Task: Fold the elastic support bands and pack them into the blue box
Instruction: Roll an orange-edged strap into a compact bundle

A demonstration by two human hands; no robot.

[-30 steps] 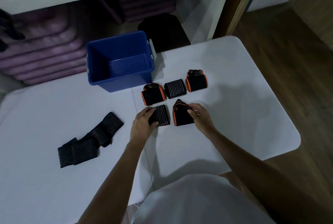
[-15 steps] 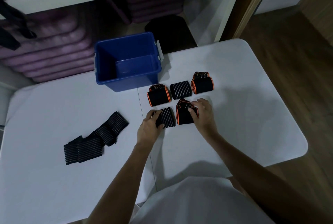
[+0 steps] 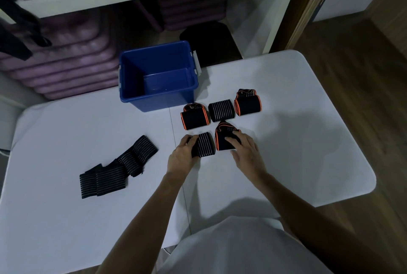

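Fingers (image 3: 191,141) grip the striped band (image 3: 203,147), stripes running toward the blue box (image 3: 157,79).

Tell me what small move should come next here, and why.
Probably lift the striped folded band that the left hand grips into the blue box: five bands sit folded, and the box looks empty.

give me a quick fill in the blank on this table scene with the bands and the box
1. The open blue plastic box holds ____ bands.
2. The number of folded bands with orange edging on the white table is ____.
3. The left hand grips a folded black band with ____ stripes.
4. The long unfolded black striped band lies to the ____ of both hands.

Missing words: no; three; white; left
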